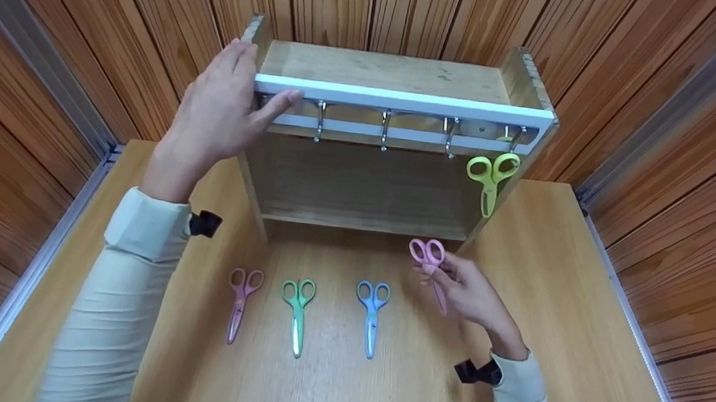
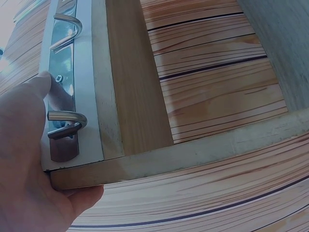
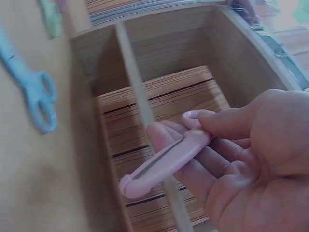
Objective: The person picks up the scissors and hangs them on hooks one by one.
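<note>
My left hand (image 1: 215, 110) grips the upper left corner of a wooden shelf rack (image 1: 374, 71), thumb on the white front rail (image 1: 404, 100) and fingers against the side board (image 2: 193, 157). Metal hooks (image 1: 385, 130) line that rail. Pink scissors (image 1: 427, 252) are pinched between the thumb and fingers of my right hand (image 1: 469, 289), in front of the rack's lower right. Their handle loops point up in the head view; the covered blades (image 3: 164, 164) slant out past my fingers in the right wrist view. Yellow-green scissors (image 1: 490, 179) hang from the rightmost hook.
On the wooden table (image 1: 330, 397) lie darker pink scissors (image 1: 239, 303), green scissors (image 1: 298, 314) and blue scissors (image 1: 372, 317), handles toward the rack. Wood-plank walls (image 1: 687, 156) stand behind and on both sides.
</note>
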Tool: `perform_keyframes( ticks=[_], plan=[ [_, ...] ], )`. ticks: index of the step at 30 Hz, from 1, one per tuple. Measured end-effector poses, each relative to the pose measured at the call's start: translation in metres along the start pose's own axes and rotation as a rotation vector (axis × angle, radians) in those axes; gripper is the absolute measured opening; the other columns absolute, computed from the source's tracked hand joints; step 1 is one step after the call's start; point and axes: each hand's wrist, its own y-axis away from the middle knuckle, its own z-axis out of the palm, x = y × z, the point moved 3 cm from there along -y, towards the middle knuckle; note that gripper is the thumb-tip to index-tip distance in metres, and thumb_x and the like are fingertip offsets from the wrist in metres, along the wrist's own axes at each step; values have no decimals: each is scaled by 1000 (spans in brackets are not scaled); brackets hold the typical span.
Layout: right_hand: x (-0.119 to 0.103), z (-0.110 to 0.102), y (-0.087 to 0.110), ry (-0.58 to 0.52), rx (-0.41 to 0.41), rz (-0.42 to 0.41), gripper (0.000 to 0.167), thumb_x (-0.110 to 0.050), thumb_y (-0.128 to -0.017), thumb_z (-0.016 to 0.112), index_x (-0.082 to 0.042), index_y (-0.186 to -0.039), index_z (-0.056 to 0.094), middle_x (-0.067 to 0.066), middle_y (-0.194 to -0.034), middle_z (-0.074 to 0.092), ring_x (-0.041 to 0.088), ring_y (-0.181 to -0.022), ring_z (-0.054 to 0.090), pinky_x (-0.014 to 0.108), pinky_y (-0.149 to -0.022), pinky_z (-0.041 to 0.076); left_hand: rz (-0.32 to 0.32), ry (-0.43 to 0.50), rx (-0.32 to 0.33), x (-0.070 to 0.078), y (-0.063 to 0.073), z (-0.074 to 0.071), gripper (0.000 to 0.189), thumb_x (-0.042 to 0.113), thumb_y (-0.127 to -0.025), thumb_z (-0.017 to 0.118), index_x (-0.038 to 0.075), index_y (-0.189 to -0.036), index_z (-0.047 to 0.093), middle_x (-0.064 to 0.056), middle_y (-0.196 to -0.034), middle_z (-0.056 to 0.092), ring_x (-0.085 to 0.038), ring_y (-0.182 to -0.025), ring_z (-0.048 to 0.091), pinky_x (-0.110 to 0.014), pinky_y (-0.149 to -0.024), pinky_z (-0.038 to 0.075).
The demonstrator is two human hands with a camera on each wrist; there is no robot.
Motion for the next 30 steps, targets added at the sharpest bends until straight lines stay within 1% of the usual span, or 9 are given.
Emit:
perform_keyframes(
  ticks=[1,3,8,11,16,21,25,28,30],
  plan=[
    [-3,-2,-1,-3,-2,-15,33,-8,-109,55,4,-139,61,23,-127,75,27,-104,78,30,-90,65,0,1,-2,0,0,0,99,71,-103,42,-2,-166,19,-25,-174,21,-40,-164,18,-58,-133,20],
    [-9,-6,-2,-18,-9,-35,34,-7,-108,55,3,-140,61,22,-129,74,29,-109,78,34,-97,63,-1,1,-3,0,0,0,99,71,-103,42,-2,-166,19,-25,-174,21,-40,-164,18,-58,-133,20],
    [-26,-14,-6,-50,-5,-77,35,-9,-108,56,2,-141,60,23,-131,73,17,-110,78,38,-99,62,8,-5,10,0,-1,-2,98,69,-103,43,-3,-165,20,-26,-172,24,-41,-163,21,-59,-132,22],
    [-36,-17,-8,-77,1,-98,36,-10,-108,57,2,-142,60,24,-132,72,8,-108,77,32,-98,62,17,-10,17,0,-1,-2,97,69,-104,43,-4,-165,21,-27,-172,25,-41,-163,22,-59,-132,23],
    [-52,-24,-10,-120,7,-128,36,-8,-107,59,2,-142,60,24,-131,73,4,-110,76,25,-99,60,13,-5,12,1,0,0,98,69,-104,43,-3,-165,20,-26,-172,25,-41,-163,22,-59,-132,23],
    [-67,-29,-11,-152,33,-181,36,-5,-106,59,5,-141,59,26,-132,72,6,-112,76,24,-98,60,6,3,7,1,1,0,98,69,-103,43,-2,-166,20,-26,-172,24,-41,-163,22,-59,-132,23],
    [-78,-31,-13,-144,57,-235,35,-3,-106,59,6,-139,60,25,-131,72,13,-113,77,25,-97,61,0,5,1,1,0,0,98,70,-103,43,-1,-166,19,-25,-173,23,-41,-163,21,-59,-132,22],
    [-85,-31,-15,-126,63,-247,35,-3,-105,60,4,-139,61,23,-130,73,21,-115,77,24,-98,60,-4,4,-2,0,0,0,98,70,-103,44,-1,-166,18,-25,-173,23,-42,-163,21,-60,-132,23],
    [-89,-32,-16,-120,66,-241,35,-5,-105,61,3,-139,62,22,-130,74,22,-116,77,25,-98,60,-6,7,-1,0,0,0,98,70,-103,44,-1,-166,19,-25,-173,23,-42,-163,22,-60,-131,24]
  ],
)
